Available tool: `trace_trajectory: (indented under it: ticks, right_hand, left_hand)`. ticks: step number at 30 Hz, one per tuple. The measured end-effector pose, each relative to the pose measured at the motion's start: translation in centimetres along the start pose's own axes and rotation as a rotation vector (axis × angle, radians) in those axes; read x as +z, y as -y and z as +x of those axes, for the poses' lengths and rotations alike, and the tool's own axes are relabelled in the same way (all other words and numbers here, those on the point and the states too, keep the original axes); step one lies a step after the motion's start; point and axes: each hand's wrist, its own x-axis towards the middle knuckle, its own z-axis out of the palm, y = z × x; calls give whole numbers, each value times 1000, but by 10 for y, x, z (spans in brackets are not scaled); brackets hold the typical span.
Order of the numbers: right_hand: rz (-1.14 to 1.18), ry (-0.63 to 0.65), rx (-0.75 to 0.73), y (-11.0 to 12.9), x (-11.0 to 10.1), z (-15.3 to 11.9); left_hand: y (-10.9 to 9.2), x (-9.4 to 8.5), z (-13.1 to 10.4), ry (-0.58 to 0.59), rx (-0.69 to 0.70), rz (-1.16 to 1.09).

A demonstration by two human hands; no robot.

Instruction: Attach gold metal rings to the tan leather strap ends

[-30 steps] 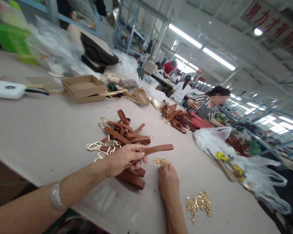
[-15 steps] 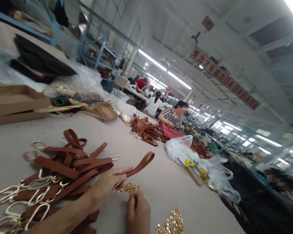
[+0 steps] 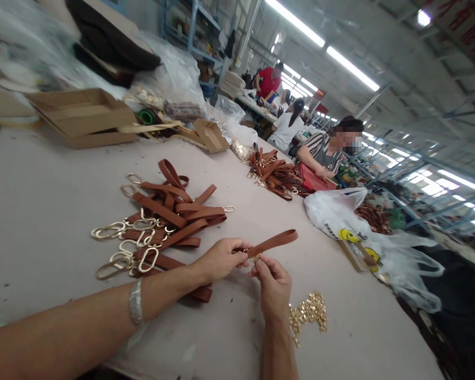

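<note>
My left hand [image 3: 225,258] is closed around the near end of a brown leather strap [image 3: 275,241]. The strap's folded loop sticks out to the right above the table. My right hand [image 3: 276,282] has its fingertips pinched together just under the strap, close to my left fingers. Gold-coloured bits show at those fingertips, but I cannot tell whether they are held or lie behind. To the right of my right wrist lies a pile of small gold-coloured metal pieces [image 3: 314,311]. Beyond my left forearm is a heap of brown straps [image 3: 190,232] with gold-coloured clasps and rings [image 3: 148,259].
Open cardboard boxes [image 3: 87,119] and plastic bags [image 3: 178,68] line the table's far left. Another strap heap [image 3: 275,171] lies farther back, near a person in a striped top [image 3: 314,150]. A white plastic bag [image 3: 332,211] sits at the right edge of the table [image 3: 55,211].
The view has tilted down and turned left, so the table sits higher and further right. My right hand has risen to the strap, its fingertips meeting near my left hand, which still holds it.
</note>
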Motion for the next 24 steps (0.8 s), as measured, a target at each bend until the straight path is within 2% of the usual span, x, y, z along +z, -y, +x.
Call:
trace_trajectory:
  ticks: [9,14,19,24]
  right_hand:
    - [-95,45,-46,5,4,2]
    - [-83,18,-123,3,3,1]
    - [-78,-32,-108,-2,4,2]
    - [-59,-43,-104,-7,4,3]
  left_hand:
    - [11,3,2,79,92,36]
    - [12,3,-1,66,190,192]
    - [6,3,-3,54,339,375]
    - [4,2,-4,81,429,441]
